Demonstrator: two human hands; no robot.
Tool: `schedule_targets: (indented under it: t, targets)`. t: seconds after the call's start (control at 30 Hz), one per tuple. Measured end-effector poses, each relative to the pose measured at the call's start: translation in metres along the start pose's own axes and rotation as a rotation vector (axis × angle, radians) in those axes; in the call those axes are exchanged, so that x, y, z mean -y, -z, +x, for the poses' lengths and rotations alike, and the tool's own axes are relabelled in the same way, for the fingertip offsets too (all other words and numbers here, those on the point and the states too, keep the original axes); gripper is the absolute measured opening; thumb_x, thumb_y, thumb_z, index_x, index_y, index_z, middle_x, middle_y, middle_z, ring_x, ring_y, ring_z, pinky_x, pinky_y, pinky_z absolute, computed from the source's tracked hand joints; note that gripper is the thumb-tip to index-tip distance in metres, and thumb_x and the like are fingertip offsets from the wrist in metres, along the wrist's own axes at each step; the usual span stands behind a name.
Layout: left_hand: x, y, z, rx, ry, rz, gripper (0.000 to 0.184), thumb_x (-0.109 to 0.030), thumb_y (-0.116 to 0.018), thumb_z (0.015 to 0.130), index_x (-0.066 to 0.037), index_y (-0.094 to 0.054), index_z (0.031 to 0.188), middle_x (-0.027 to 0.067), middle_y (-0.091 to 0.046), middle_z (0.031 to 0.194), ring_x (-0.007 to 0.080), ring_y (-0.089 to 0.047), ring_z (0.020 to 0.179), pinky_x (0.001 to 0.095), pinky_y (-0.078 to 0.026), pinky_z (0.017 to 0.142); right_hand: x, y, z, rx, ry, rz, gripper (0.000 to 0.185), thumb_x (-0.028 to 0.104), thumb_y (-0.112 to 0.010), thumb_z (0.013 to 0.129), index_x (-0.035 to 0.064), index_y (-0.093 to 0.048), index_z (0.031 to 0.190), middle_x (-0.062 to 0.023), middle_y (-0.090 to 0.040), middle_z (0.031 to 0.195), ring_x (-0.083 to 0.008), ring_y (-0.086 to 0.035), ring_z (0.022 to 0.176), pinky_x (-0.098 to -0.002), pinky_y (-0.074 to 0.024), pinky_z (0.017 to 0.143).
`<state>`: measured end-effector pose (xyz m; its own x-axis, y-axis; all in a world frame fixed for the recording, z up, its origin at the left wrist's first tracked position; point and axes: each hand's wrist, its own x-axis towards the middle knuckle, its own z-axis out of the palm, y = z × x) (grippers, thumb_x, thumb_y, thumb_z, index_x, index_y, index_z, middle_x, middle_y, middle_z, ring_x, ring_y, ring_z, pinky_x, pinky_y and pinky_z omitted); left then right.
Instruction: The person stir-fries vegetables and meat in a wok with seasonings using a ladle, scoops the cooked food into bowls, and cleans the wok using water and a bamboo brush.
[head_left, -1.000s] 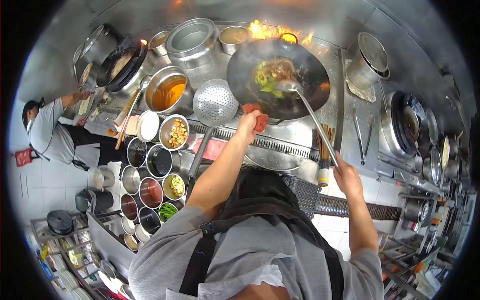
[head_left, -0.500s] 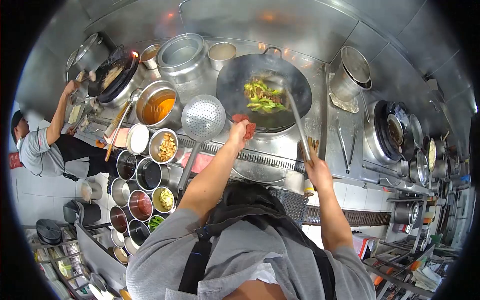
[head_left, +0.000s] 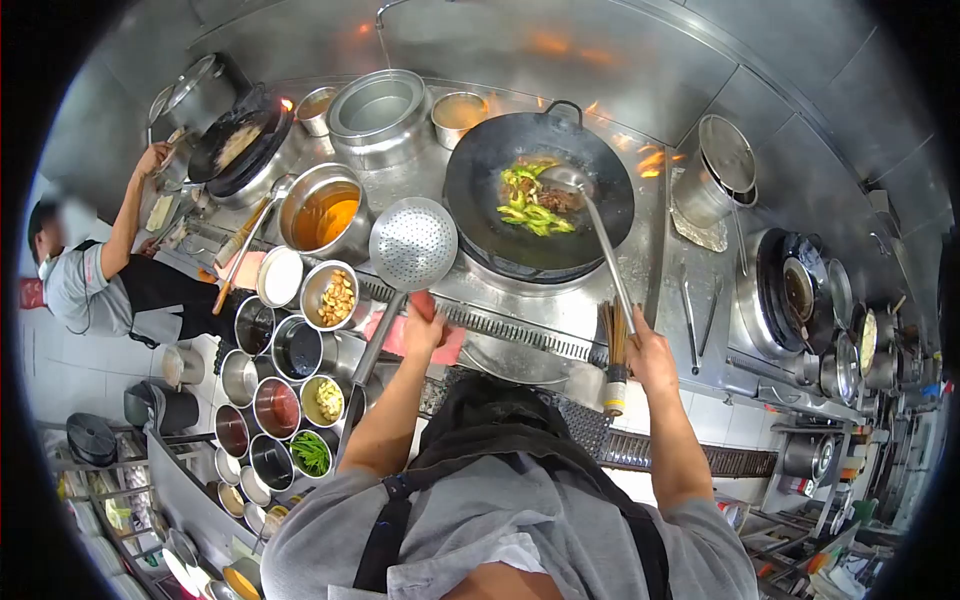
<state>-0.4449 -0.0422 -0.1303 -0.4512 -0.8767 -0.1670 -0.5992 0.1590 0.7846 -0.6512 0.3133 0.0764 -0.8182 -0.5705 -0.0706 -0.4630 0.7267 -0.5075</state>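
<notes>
In the wok (head_left: 470,215) lie pale-green vegetable slices (head_left: 535,212) and brown meat pieces (head_left: 562,201). My right hand (head_left: 652,356) grips the long handle of a ladle (head_left: 608,248), whose bowl rests among the food. Below and left of the wok, my left hand (head_left: 425,328) is closed on a red cloth (head_left: 422,303), away from the wok's rim. A pink cloth (head_left: 446,345) lies beside that hand. Close by on the left is a perforated strainer (head_left: 412,243), propped over the counter. A bamboo brush (head_left: 614,350) stands just left of my right hand.
An orange-liquid pot (head_left: 325,217) and a bowl of golden-brown pieces (head_left: 331,296) stand left, above several ingredient pots (head_left: 277,407). Flames (head_left: 652,160) show behind the wok. Tongs (head_left: 690,320) lie at right. A co-worker (head_left: 90,285) works at another wok (head_left: 240,150).
My left hand has drawn back from the wok's near edge, toward me and left, with the red cloth. My right hand has shifted slightly nearer me. More flame shows behind the wok.
</notes>
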Motion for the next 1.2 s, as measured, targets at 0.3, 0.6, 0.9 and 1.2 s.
schedule_targets:
  t: [0.3,0.6,0.9,1.2]
  targets:
    - [0.0,0.024,-0.024,0.115,0.043,0.3,0.067,-0.044,-0.074,0.069,0.0,-0.055,0.115,0.027,-0.064,0.106,0.0416,-0.061,0.103,0.0466,-0.046,0.092,-0.032,0.016,0.035,0.057,0.111,-0.05,0.059,0.007,-0.057,0.08,0.0054,-0.044,0.138,-0.0266,-0.064,0.082,-0.0433,-0.064,0.08,-0.0494,-0.0485,0.072]
    - [-0.006,0.032,-0.046,0.063,0.141,0.392,0.092,-0.047,-0.077,0.065,0.007,-0.043,0.131,0.0282,-0.058,0.121,0.0391,-0.058,0.113,0.0427,-0.046,0.097,-0.072,0.032,0.06,0.097,0.205,-0.134,0.057,0.01,-0.056,0.082,0.0065,-0.044,0.138,-0.0265,-0.064,0.087,-0.0437,-0.063,0.083,-0.0518,-0.048,0.077]
    - [0.032,0.057,-0.162,-0.078,0.268,0.286,0.073,-0.034,-0.076,0.07,-0.001,-0.051,0.13,0.0213,-0.064,0.115,0.036,-0.064,0.104,0.0428,-0.048,0.093,-0.099,0.038,0.074,0.155,0.239,-0.152,0.061,0.007,-0.058,0.081,0.007,-0.043,0.14,-0.0256,-0.064,0.087,-0.0431,-0.063,0.084,-0.0485,-0.0484,0.076]
    - [0.047,0.052,-0.209,0.093,0.314,0.31,0.066,-0.037,-0.079,0.069,-0.002,-0.059,0.121,0.0181,-0.07,0.098,0.0357,-0.066,0.096,0.0429,-0.051,0.086,-0.072,0.028,0.089,0.147,0.289,-0.087,0.055,0.012,-0.055,0.084,0.0098,-0.045,0.138,-0.0264,-0.064,0.093,-0.0442,-0.062,0.089,-0.0507,-0.0473,0.081]
